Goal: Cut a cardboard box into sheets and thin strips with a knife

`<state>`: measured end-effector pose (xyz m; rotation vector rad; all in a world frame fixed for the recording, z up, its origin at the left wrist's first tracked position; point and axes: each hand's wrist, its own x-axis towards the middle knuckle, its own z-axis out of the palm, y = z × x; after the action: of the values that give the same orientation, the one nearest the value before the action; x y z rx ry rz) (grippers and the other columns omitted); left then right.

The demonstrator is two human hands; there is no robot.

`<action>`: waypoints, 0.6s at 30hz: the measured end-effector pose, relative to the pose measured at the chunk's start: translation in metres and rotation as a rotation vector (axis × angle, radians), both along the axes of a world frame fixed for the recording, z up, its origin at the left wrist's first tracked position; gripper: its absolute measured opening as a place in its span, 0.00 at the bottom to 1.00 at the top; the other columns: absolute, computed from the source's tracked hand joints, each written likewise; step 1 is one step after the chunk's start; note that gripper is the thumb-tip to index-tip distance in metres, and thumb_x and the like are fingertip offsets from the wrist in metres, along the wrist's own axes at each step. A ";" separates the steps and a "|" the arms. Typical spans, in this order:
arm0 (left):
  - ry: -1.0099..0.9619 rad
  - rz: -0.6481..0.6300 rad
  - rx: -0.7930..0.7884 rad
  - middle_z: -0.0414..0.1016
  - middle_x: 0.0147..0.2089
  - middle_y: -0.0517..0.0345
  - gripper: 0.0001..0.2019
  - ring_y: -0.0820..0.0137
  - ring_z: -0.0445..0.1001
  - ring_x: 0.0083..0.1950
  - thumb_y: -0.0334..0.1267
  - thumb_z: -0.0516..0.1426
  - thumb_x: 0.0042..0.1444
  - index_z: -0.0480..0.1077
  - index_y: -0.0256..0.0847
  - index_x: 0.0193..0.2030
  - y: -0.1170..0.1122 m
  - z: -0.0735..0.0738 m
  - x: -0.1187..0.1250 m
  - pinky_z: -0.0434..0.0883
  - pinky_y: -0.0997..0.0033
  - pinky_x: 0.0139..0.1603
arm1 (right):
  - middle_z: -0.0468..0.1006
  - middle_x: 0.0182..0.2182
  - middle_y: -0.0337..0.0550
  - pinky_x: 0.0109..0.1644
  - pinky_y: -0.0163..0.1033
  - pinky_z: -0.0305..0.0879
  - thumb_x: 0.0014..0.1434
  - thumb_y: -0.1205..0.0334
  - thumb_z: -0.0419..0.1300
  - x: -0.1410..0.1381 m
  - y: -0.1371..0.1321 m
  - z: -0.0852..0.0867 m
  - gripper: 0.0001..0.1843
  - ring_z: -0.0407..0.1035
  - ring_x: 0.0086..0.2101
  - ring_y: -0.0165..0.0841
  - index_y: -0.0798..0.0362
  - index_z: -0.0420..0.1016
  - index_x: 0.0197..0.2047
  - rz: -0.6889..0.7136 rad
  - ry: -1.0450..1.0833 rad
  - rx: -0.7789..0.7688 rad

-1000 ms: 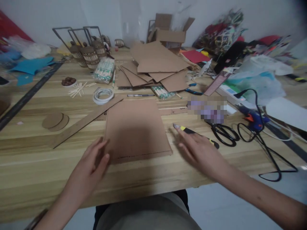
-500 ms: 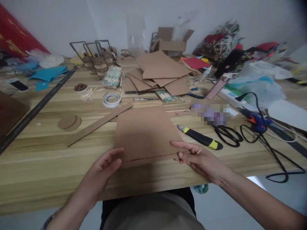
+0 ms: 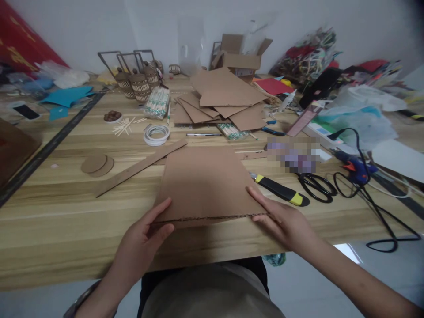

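In the head view, the writing is hard to make out: a red banner point(image 3: 29, 39) at the upper left carries yellow marks too blurred to read, and the plastic-wrapped bundle of sticks point(image 3: 157, 104) and the second bundle point(image 3: 232, 131) show green print too small to tell. A cardboard strip point(image 3: 253, 155) lying past the right side of the work bears a small dark mark, likewise illegible. The cardboard sheet point(image 3: 205, 185) is plain brown, flat and roughly four-sided, wider toward the person, with a softly shaded face; its near edge is rough and dark, showing the corrugated core, and a paler brown margin shows just below that edge. It is at the front of the wooden table point(image 3: 53, 238), in front of the person's body. The hands are apart from each other, the left hand point(image 3: 139, 240) pinching the near left corner and the right hand point(image 3: 288, 223) the near right corner, fingers on top and thumbs at the near edge. A long cardboard strip point(image 3: 142, 168) slants at the sheet's left, beyond it two overlapping cardboard discs point(image 3: 96, 164); a black and yellow utility knife point(image 3: 281, 190) lies just beside its right side.
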<state>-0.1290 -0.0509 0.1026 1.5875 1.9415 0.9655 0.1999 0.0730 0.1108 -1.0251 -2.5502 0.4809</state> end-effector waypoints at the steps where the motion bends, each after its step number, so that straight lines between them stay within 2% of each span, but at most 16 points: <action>1: 0.089 -0.003 0.047 0.82 0.52 0.53 0.20 0.59 0.82 0.48 0.46 0.56 0.63 0.72 0.49 0.60 -0.001 0.000 0.001 0.80 0.62 0.42 | 0.83 0.46 0.51 0.42 0.43 0.77 0.69 0.58 0.51 0.001 0.001 -0.001 0.28 0.79 0.42 0.41 0.50 0.60 0.71 0.024 -0.030 0.089; 4: 0.382 -0.039 0.232 0.83 0.47 0.54 0.16 0.61 0.82 0.44 0.43 0.51 0.68 0.71 0.48 0.58 -0.002 -0.004 0.001 0.78 0.65 0.40 | 0.83 0.36 0.47 0.35 0.40 0.74 0.70 0.62 0.47 0.004 0.005 0.001 0.26 0.78 0.34 0.39 0.51 0.64 0.69 0.047 -0.138 0.297; 7: 0.697 -0.075 0.322 0.80 0.33 0.57 0.14 0.64 0.79 0.33 0.40 0.51 0.68 0.70 0.48 0.57 -0.004 -0.008 -0.005 0.73 0.68 0.32 | 0.80 0.29 0.42 0.31 0.39 0.70 0.69 0.67 0.43 0.007 0.008 0.007 0.26 0.74 0.28 0.37 0.52 0.66 0.67 0.068 -0.237 0.455; 9: 0.867 -0.076 0.347 0.75 0.27 0.61 0.14 0.66 0.75 0.27 0.37 0.54 0.67 0.69 0.50 0.58 -0.006 -0.007 -0.011 0.68 0.68 0.27 | 0.78 0.27 0.41 0.30 0.39 0.68 0.68 0.69 0.43 0.010 0.010 0.012 0.27 0.72 0.26 0.36 0.52 0.66 0.67 0.084 -0.278 0.503; 12: 1.041 -0.090 0.424 0.70 0.23 0.63 0.14 0.66 0.71 0.24 0.36 0.55 0.66 0.69 0.51 0.57 -0.007 0.002 -0.017 0.63 0.67 0.25 | 0.79 0.29 0.40 0.32 0.39 0.66 0.66 0.72 0.44 0.015 0.010 0.018 0.31 0.72 0.28 0.36 0.47 0.62 0.69 0.055 -0.281 0.513; 15: 1.196 -0.056 0.487 0.69 0.24 0.60 0.11 0.64 0.69 0.25 0.42 0.57 0.65 0.72 0.50 0.54 -0.003 0.016 -0.016 0.63 0.65 0.26 | 0.79 0.31 0.41 0.36 0.40 0.65 0.66 0.74 0.44 0.019 0.010 0.023 0.33 0.73 0.31 0.36 0.44 0.57 0.72 0.017 -0.284 0.546; 18: 1.237 -0.093 0.588 0.78 0.37 0.49 0.13 0.58 0.74 0.35 0.45 0.57 0.65 0.74 0.43 0.52 0.008 0.026 -0.005 0.69 0.59 0.35 | 0.79 0.30 0.41 0.36 0.40 0.65 0.67 0.75 0.44 0.017 0.009 0.029 0.33 0.73 0.31 0.37 0.47 0.54 0.72 0.035 -0.328 0.594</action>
<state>-0.1340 -0.0429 0.1291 3.0882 2.3202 0.5191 0.2174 0.0819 0.1394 -0.8816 -2.7201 -0.4587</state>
